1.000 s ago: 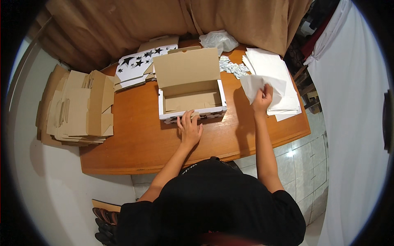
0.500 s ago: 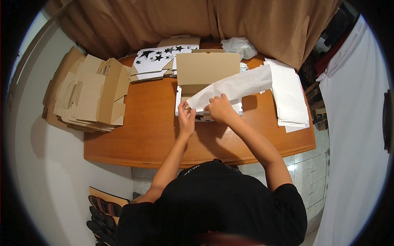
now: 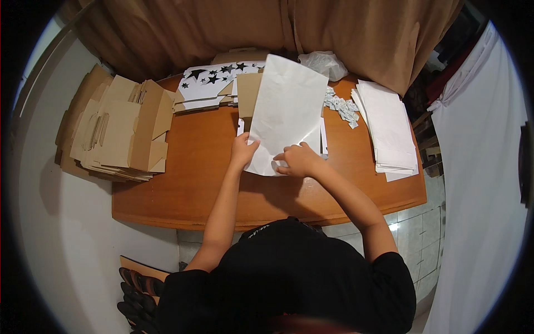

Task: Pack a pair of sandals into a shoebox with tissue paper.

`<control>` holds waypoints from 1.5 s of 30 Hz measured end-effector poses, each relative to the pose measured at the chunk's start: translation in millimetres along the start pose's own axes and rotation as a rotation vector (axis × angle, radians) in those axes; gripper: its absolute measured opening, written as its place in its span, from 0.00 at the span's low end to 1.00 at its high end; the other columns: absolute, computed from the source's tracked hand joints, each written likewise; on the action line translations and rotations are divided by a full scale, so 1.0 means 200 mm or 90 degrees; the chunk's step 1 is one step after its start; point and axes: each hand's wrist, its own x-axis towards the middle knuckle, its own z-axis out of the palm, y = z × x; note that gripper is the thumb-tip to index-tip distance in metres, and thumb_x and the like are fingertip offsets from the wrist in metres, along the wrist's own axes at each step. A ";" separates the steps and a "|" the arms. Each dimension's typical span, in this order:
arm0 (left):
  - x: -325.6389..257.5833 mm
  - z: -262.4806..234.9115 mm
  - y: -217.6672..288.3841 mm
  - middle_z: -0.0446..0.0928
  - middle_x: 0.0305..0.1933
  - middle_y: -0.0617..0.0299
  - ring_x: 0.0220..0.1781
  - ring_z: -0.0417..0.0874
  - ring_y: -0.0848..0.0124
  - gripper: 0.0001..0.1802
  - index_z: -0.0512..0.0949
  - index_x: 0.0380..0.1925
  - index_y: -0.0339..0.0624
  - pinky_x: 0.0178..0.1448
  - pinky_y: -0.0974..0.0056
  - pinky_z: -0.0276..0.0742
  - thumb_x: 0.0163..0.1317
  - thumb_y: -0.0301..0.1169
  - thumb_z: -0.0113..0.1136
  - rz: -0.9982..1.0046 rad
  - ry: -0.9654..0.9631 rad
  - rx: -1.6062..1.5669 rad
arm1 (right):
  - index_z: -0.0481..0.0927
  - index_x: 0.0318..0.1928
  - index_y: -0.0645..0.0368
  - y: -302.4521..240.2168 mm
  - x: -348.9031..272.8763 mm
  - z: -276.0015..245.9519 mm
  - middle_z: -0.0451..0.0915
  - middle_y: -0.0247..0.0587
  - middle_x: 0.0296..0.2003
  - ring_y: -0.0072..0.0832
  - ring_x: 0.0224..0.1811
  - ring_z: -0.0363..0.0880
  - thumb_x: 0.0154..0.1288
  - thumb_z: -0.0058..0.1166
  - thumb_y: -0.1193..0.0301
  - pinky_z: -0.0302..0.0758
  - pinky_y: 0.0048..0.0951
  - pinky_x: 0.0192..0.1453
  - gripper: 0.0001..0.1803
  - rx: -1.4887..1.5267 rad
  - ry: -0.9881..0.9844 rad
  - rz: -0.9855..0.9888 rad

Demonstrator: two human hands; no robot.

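Note:
A large sheet of white paper (image 3: pixel 289 103) stands raised and tilted over an open cardboard box (image 3: pixel 247 92). My left hand (image 3: pixel 243 151) grips its lower left edge, thumb on the near face. My right hand (image 3: pixel 302 161) is closed at the lower right part of the sheet, fingers curled against it where the paper creases. The box has a brown inside and a white outer side; its raised lid shows to the left of the sheet. Most of the box, with its interior, is hidden behind the paper.
Flattened brown boxes (image 3: pixel 108 131) are piled at the left. Star-printed white box blanks (image 3: pixel 206 83) lie at the back. A stack of white paper (image 3: pixel 389 128) lies on the right, beside small sachets (image 3: pixel 342 107) and a plastic bag (image 3: pixel 325 65). The brown curtain (image 3: pixel 222 30) hangs behind the table.
The sheet has swung from slanting out to the right to nearly upright, its broad face now toward me. My left hand has shifted slightly left along with it. The sachets have come into fuller view.

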 end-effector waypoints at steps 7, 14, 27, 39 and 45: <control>-0.17 0.01 0.12 0.77 0.36 0.51 0.39 0.78 0.62 0.22 0.69 0.46 0.33 0.43 0.62 0.73 0.48 0.24 0.60 -0.001 0.138 0.136 | 0.69 0.56 0.49 0.33 0.13 -0.04 0.66 0.50 0.54 0.46 0.56 0.64 0.56 0.53 0.60 0.65 0.43 0.57 0.26 0.171 0.246 0.102; -0.07 0.07 0.24 0.66 0.56 0.57 0.58 0.64 0.56 0.20 0.74 0.45 0.47 0.55 0.54 0.64 0.48 0.32 0.62 0.325 0.108 0.451 | 0.64 0.59 0.42 0.53 0.31 0.15 0.50 0.47 0.65 0.50 0.68 0.45 0.56 0.54 0.60 0.51 0.59 0.64 0.29 0.036 0.269 0.163; 0.27 0.23 0.02 0.42 0.71 0.52 0.73 0.34 0.51 0.35 0.66 0.60 0.58 0.69 0.42 0.33 0.54 0.60 0.49 0.290 -0.345 0.698 | 0.62 0.60 0.46 0.67 0.43 0.20 0.50 0.47 0.65 0.50 0.68 0.46 0.53 0.57 0.62 0.50 0.58 0.64 0.32 0.040 0.301 0.136; 0.51 0.26 -0.12 0.34 0.71 0.46 0.71 0.34 0.41 0.47 0.62 0.62 0.64 0.68 0.41 0.36 0.43 0.74 0.44 -0.019 -0.652 0.634 | 0.62 0.60 0.46 0.68 0.50 0.21 0.51 0.46 0.65 0.47 0.68 0.46 0.51 0.59 0.66 0.49 0.55 0.66 0.34 0.051 0.307 0.095; 0.46 0.27 -0.12 0.25 0.71 0.48 0.71 0.23 0.48 0.51 0.57 0.64 0.65 0.69 0.42 0.30 0.41 0.78 0.40 -0.197 -0.738 0.579 | 0.63 0.59 0.47 0.68 0.48 0.22 0.52 0.46 0.64 0.46 0.68 0.47 0.49 0.61 0.68 0.51 0.53 0.67 0.35 0.043 0.322 0.094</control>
